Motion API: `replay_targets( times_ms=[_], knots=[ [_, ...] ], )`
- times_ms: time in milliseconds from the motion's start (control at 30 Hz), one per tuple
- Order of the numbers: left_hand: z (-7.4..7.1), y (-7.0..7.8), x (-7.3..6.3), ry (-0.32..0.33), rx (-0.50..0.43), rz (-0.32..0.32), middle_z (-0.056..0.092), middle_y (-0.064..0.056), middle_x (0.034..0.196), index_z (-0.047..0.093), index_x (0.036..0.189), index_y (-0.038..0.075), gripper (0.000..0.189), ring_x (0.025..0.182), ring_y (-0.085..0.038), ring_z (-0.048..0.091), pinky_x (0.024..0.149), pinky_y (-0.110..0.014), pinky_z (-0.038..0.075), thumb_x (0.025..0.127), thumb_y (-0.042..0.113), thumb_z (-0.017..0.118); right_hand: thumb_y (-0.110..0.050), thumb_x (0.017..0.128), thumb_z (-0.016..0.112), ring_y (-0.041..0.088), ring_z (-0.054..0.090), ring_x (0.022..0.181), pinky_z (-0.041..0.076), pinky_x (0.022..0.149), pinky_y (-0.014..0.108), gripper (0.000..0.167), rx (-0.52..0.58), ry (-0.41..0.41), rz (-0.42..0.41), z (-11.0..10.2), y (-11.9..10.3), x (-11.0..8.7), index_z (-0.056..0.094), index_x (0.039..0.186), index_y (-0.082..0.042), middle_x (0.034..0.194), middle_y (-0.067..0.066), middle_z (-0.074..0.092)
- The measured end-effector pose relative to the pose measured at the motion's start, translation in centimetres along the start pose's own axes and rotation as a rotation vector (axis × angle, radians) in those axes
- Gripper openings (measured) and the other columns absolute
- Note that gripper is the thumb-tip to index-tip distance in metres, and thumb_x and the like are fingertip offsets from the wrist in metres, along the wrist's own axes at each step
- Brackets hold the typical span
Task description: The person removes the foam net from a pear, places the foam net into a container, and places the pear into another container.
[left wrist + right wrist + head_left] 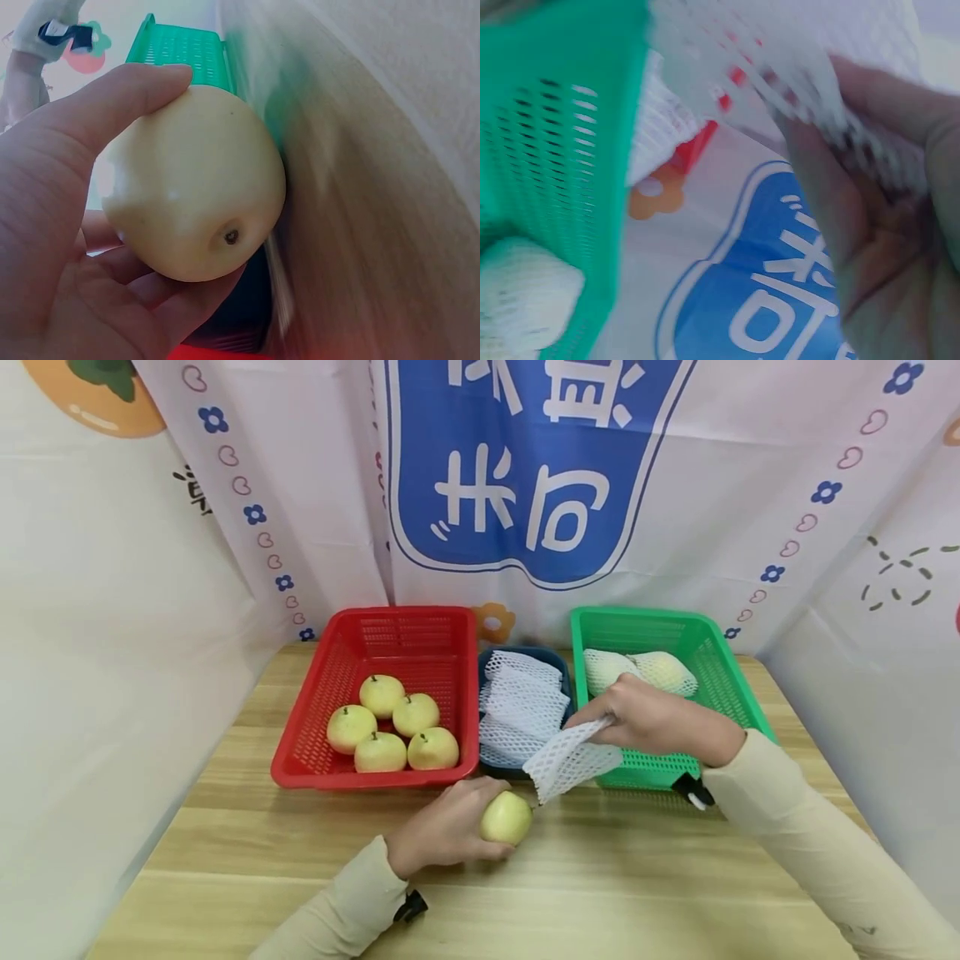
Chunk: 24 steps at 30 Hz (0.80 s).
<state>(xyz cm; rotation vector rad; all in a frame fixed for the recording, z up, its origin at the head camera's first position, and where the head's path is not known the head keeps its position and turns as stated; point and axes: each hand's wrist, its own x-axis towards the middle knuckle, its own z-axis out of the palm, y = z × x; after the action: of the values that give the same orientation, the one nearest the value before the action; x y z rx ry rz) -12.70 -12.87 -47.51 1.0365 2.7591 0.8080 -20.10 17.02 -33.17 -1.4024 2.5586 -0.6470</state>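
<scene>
My left hand (448, 828) grips a round yellow pear (506, 819) low over the table, in front of the baskets. In the left wrist view the thumb lies over the top of the pear (195, 180), and fingers curl under it. My right hand (637, 714) pinches a white foam fruit net (573, 762) that hangs just right of the pear, apart from it. The right wrist view shows the net (817, 82) between thumb and fingers, somewhat blurred. More foam nets (525, 702) lie stacked in a dark blue basket (570, 687) between the two larger baskets.
A red basket (300, 752) on the left holds several bare pears (382, 696). On the right, a green basket (723, 681) has two net-covered pears (663, 672) at its back, beneath my right forearm. Behind the wooden table (247, 852) hangs a printed cloth (330, 485).
</scene>
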Motion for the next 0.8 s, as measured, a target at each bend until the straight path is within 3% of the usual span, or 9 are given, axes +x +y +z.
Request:
replay_targets(
  times_ms=[100, 300, 467, 600, 800],
  knots=[
    [0.2, 0.1, 0.1, -0.002, 0.008, 0.007, 0.071, -0.003, 0.121, 0.066, 0.131, 0.009, 0.062, 0.105, -0.015, 0.062, 0.089, -0.033, 0.055, 0.082, 0.039, 0.089, -0.007, 0.093, 0.079, 0.009, 0.078, 0.090, 0.062, 0.075, 0.023, 0.019, 0.058, -0.097, 0.042, -1.0, -0.1, 0.4, 0.084, 0.110, -0.015, 0.104, 0.000, 0.083],
    [0.3, 0.3, 0.3, 0.014, 0.008, 0.001, 0.070, -0.001, 0.117, 0.064, 0.130, 0.007, 0.064, 0.102, -0.013, 0.061, 0.087, -0.031, 0.054, 0.082, 0.040, 0.088, -0.012, 0.091, 0.082, 0.003, 0.071, 0.080, 0.059, 0.072, 0.023, 0.012, 0.074, -0.261, 0.189, -3.0, -0.9, 0.6, 0.085, 0.095, -0.022, 0.094, -0.009, 0.081],
    [0.2, 0.4, 0.3, 0.017, -0.002, -0.013, 0.069, -0.001, 0.114, 0.065, 0.130, 0.006, 0.063, 0.099, -0.013, 0.061, 0.084, -0.030, 0.054, 0.082, 0.042, 0.088, -0.013, 0.091, 0.081, 0.004, 0.061, 0.070, 0.052, 0.065, 0.022, 0.011, 0.098, -0.343, 0.259, -3.1, -0.8, 0.0, 0.082, 0.085, -0.021, 0.086, -0.010, 0.079],
    [0.0, 0.4, 0.1, 0.009, -0.004, -0.024, 0.070, -0.002, 0.116, 0.065, 0.130, 0.007, 0.063, 0.101, -0.014, 0.062, 0.086, -0.031, 0.054, 0.083, 0.043, 0.087, -0.013, 0.091, 0.081, 0.002, 0.065, 0.074, 0.055, 0.069, 0.022, 0.009, 0.072, -0.271, 0.246, -2.9, -0.4, -0.5, 0.082, 0.088, -0.021, 0.089, -0.010, 0.079],
    [0.0, 0.3, -0.2, 0.010, -0.013, -0.039, 0.070, -0.002, 0.117, 0.065, 0.131, 0.006, 0.064, 0.102, -0.015, 0.062, 0.087, -0.034, 0.054, 0.083, 0.043, 0.086, -0.012, 0.092, 0.081, 0.005, 0.069, 0.073, 0.057, 0.065, 0.023, 0.007, -0.048, 0.002, 0.198, -4.5, 0.0, 0.3, 0.084, 0.097, -0.015, 0.092, -0.002, 0.081]
  ],
)
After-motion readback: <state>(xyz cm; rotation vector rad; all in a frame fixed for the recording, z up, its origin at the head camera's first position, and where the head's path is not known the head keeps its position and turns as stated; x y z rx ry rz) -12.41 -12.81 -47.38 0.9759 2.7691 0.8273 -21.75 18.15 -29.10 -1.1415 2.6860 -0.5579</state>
